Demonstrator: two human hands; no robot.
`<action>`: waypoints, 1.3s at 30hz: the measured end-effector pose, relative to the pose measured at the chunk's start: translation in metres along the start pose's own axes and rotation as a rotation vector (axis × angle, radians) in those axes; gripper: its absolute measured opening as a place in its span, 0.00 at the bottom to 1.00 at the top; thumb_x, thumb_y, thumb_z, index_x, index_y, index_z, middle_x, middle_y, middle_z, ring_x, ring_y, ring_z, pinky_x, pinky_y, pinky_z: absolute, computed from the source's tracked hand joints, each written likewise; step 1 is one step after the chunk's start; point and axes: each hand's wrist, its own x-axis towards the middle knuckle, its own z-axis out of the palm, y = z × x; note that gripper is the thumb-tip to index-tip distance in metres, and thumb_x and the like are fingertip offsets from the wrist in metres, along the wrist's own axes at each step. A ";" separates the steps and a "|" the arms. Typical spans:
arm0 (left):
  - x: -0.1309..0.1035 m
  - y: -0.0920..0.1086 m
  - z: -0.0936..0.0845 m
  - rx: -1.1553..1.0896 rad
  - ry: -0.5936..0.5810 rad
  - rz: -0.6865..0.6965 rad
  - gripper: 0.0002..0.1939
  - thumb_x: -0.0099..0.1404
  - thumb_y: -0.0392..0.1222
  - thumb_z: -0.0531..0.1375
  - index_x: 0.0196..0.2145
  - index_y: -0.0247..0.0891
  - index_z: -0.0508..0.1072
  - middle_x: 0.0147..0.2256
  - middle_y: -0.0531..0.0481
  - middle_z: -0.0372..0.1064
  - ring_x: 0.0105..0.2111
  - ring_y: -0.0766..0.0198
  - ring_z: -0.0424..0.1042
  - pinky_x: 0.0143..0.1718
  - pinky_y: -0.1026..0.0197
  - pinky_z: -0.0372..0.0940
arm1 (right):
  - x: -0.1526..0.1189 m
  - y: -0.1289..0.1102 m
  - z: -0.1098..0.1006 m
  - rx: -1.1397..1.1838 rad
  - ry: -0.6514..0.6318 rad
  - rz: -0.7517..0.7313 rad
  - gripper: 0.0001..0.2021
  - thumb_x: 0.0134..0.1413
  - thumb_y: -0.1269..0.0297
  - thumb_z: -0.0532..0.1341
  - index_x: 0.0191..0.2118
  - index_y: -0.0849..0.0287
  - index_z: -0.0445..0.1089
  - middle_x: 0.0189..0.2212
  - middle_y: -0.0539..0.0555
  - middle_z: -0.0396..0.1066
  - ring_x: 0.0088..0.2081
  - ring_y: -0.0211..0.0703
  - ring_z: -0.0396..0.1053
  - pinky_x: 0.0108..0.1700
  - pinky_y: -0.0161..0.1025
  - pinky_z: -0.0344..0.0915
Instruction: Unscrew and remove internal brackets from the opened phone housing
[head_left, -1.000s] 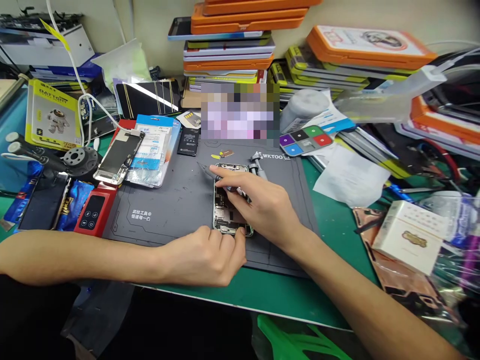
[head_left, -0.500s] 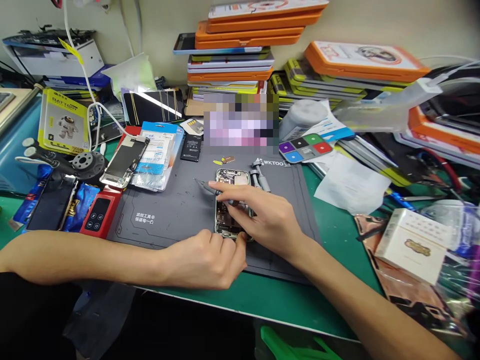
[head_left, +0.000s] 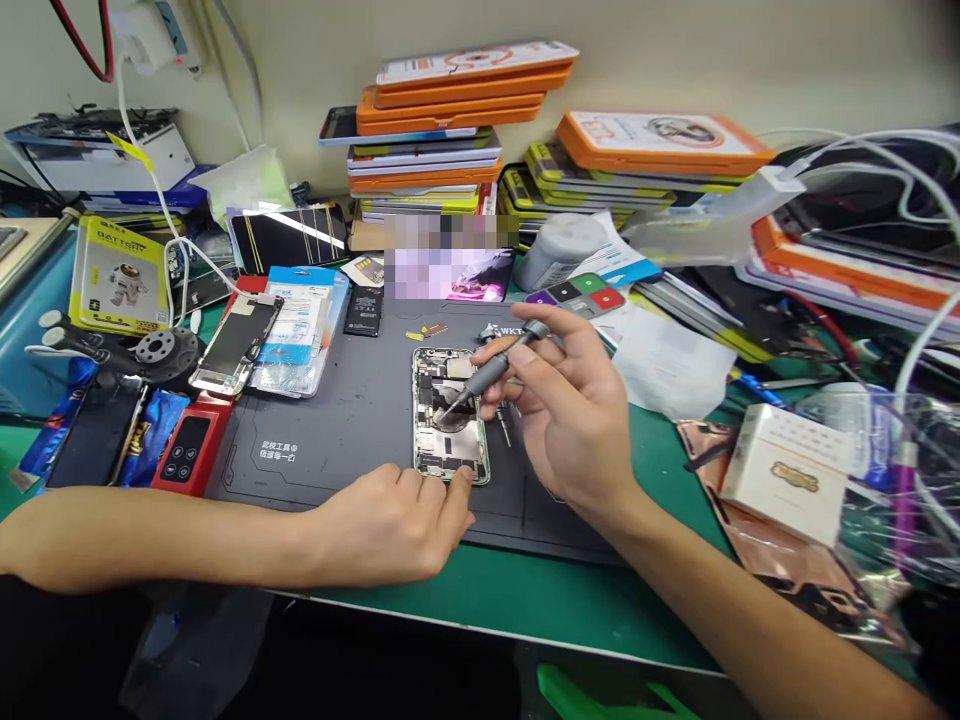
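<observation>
Opened phone (head_left: 459,447) – left hand (head_left: 401,525) clenched, touching lower edge; right hand (head_left: 577,420) – grip pinched around screwdriver (head_left: 489,376).

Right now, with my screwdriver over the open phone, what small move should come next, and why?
I'd perhaps brace the phone firmly with your left hand: a fingertip is at its lower edge, and your right hand angles the screwdriver down over it, so it might slide.

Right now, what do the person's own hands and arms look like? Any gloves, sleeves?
The left hand and right hand are ungloved. No rings, watches or sleeves show on the visible forearms. Black clothing shows at lower left.
</observation>
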 end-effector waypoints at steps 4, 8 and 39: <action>0.000 0.000 0.000 0.035 0.011 0.030 0.20 0.75 0.44 0.58 0.51 0.20 0.75 0.24 0.54 0.65 0.19 0.67 0.64 0.17 0.61 0.55 | -0.002 -0.003 0.002 0.080 -0.014 0.153 0.17 0.63 0.63 0.62 0.57 0.50 0.68 0.32 0.47 0.71 0.18 0.32 0.60 0.15 0.31 0.63; 0.001 -0.001 0.000 0.019 0.019 0.020 0.23 0.76 0.49 0.56 0.51 0.20 0.74 0.24 0.53 0.66 0.20 0.65 0.65 0.19 0.60 0.54 | -0.011 -0.006 0.006 0.070 -0.146 0.227 0.16 0.66 0.61 0.60 0.57 0.52 0.70 0.30 0.47 0.70 0.16 0.31 0.57 0.11 0.30 0.59; 0.004 0.001 0.000 -0.006 0.051 -0.014 0.14 0.72 0.42 0.59 0.27 0.38 0.65 0.21 0.56 0.60 0.19 0.65 0.59 0.22 0.56 0.46 | -0.025 -0.003 0.011 -0.072 -0.327 0.248 0.12 0.69 0.58 0.57 0.54 0.49 0.69 0.31 0.48 0.70 0.17 0.32 0.60 0.15 0.32 0.62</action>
